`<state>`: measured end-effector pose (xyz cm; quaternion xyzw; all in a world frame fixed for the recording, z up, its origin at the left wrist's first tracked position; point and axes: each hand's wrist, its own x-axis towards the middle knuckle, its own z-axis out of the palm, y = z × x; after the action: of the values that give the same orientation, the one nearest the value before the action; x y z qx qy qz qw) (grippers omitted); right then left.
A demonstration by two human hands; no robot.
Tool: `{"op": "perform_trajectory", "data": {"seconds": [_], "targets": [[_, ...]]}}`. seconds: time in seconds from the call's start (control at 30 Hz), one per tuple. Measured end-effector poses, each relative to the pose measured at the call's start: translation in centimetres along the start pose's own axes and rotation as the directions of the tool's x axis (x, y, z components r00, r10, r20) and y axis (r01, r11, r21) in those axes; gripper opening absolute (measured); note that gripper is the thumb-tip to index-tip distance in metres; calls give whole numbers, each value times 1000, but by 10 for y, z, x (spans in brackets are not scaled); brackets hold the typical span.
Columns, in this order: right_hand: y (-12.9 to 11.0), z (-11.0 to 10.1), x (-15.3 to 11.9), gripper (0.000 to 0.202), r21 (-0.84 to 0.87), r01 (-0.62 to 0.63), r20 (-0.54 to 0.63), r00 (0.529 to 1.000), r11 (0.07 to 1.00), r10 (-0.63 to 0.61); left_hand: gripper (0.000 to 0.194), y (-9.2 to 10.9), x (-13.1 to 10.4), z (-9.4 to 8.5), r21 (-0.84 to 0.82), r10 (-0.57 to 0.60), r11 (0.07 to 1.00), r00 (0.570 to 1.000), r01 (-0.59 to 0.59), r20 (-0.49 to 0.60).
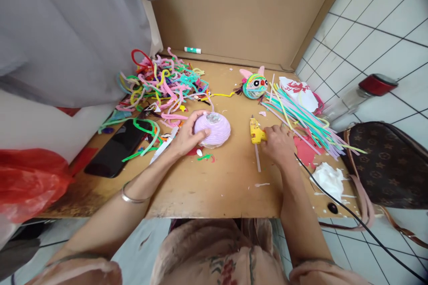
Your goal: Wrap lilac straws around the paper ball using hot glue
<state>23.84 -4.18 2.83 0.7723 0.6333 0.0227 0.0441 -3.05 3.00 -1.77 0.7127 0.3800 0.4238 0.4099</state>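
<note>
My left hand (192, 132) grips the left side of a round ball (217, 133) wrapped in lilac pipe cleaner, its greyish core showing through a gap at the top. A loose pipe cleaner end rises from the ball's top. To the right, my right hand (279, 142) is closed around the handle of a yellow hot glue gun (257, 132). A clear glue stick (257, 158) pokes out of the gun's back end, towards me. Behind both hands sits a finished-looking ball figure (254, 83) with pink ears, eyes and multicoloured strands.
A tangled heap of pipe cleaners (167, 82) lies back left, near a black phone (115, 149). Straight pipe cleaners (301, 118) spread at right, beside a glass bottle (347, 102) and a brown bag (384, 164). A black cable (329, 193) crosses the right edge. A cardboard panel (247, 13) stands behind.
</note>
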Motion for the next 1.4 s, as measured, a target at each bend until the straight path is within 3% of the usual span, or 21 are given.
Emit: {"op": "perform_trajectory", "data": {"seconds": [0.1, 0.37, 0.43, 0.53, 0.6, 0.67, 0.73, 0.83, 0.97, 1.07, 1.4], "targets": [[0, 6, 2, 45, -35, 36, 26, 999, 999, -36, 66, 4, -3, 1, 52, 30, 998, 999, -32, 34], [-2, 17, 11, 40, -34, 54, -49, 997, 998, -55, 61, 9, -8, 7, 169, 157, 971, 984, -170, 89], [2, 21, 14, 41, 21, 41, -103, 994, 999, -38, 62, 10, -8, 7, 166, 143, 973, 985, -158, 98], [6, 23, 16, 46, 232, 28, -298, 954, 972, 43, 64, 11, -7, 5, 138, 108, 983, 988, -123, 113], [5, 22, 14, 44, 447, 71, -426, 893, 892, 143, 65, 12, -7, 4, 114, 95, 988, 988, -109, 120], [3, 18, 8, 38, 647, 135, -462, 853, 751, 244, 65, 12, -7, 3, 93, 99, 989, 987, -111, 122], [1, 13, 1, 33, 781, 205, -425, 867, 590, 262, 64, 11, -6, 3, 78, 114, 989, 986, -124, 123], [-3, 6, -8, 31, 867, 312, -384, 915, 388, 122, 62, 11, -6, 2, 83, 125, 987, 983, -137, 136], [-9, 0, -15, 29, 922, 310, -320, 948, 231, 6, 62, 10, -7, 1, 90, 124, 986, 982, -138, 145], [-14, -2, -18, 28, 935, 300, -299, 954, 188, -35, 62, 9, -7, 1, 66, 127, 988, 980, -139, 152], [-25, 1, -21, 34, 930, 305, -291, 952, 206, -96, 62, 8, -5, 0, 53, 165, 983, 968, -178, 190]]}}
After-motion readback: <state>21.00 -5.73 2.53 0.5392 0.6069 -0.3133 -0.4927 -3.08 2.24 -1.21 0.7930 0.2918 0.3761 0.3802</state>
